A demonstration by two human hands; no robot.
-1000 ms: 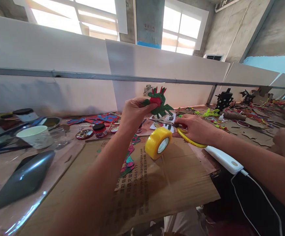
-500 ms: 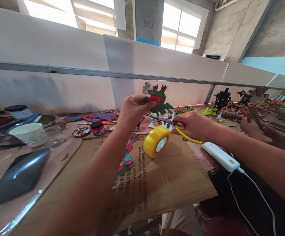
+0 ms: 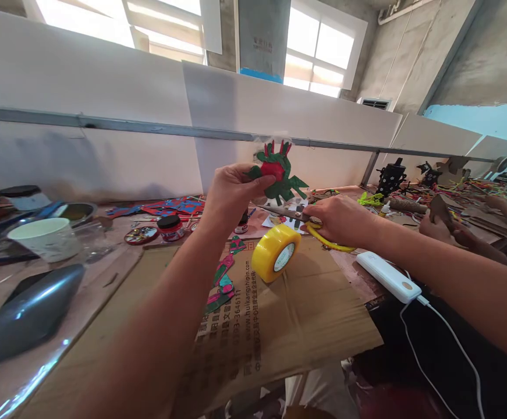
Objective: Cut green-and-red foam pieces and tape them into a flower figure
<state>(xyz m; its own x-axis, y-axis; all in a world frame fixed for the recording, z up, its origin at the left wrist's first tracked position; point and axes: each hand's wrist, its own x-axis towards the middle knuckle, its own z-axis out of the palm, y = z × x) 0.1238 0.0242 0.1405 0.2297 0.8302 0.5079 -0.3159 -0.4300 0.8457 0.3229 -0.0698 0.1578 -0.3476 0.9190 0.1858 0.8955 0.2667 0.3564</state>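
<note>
Between thumb and fingers, my left hand [image 3: 236, 187] pinches a green and red painted cutout [image 3: 279, 173], held up over the table. Clear film seems to show around its upper edge. My right hand [image 3: 343, 221] is closed around yellow-handled scissors [image 3: 329, 240], whose blades point left, just below the cutout. Underneath, a roll of yellow tape [image 3: 262, 256] stands on its edge on a flat cardboard sheet [image 3: 314, 314]. Pink and green painted pieces [image 3: 223, 279] lie on the cardboard beside the tape, partly behind my left forearm.
At left are a paper cup [image 3: 46, 238] and a dark curved object [image 3: 30, 314]. Small paint jars [image 3: 171, 228] stand behind the cardboard. A white power bank [image 3: 388, 276] with a cable lies at right. Farther right, another person's hands [image 3: 439, 227] hold a brown piece.
The cutout in my left hand has turned a little and shifted slightly left. The scissors have tilted slightly in my right hand and stay beneath it.
</note>
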